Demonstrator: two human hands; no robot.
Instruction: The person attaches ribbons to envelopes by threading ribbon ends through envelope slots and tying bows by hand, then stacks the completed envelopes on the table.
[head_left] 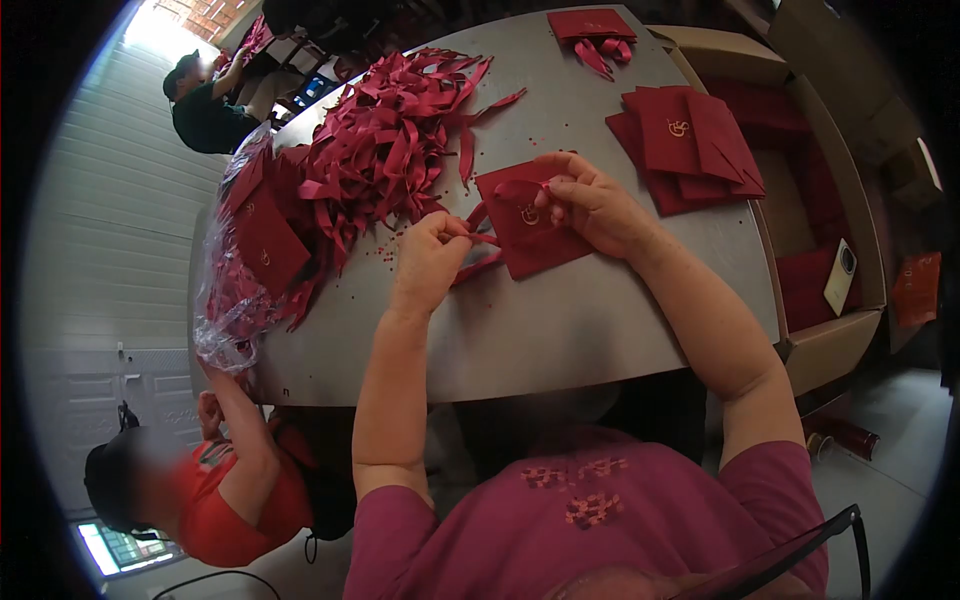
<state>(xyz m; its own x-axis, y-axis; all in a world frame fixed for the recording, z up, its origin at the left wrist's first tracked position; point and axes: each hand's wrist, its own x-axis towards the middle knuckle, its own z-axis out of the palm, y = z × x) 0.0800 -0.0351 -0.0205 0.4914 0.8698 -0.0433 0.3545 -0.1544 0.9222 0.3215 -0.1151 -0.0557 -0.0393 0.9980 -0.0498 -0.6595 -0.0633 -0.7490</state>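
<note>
A dark red bag with a gold mark lies flat on the metal table in front of me. My left hand pinches a red ribbon at the bag's left side. Over the bag's upper right part, my right hand holds a looped part of ribbon between thumb and fingers. Beyond my left hand rises a large heap of loose red ribbons.
Stacked red bags lie at the right, beside an open cardboard box with a phone. Another ribboned bag is at the far edge. Bags in clear plastic lie left, near a person in red. Another person sits farther back.
</note>
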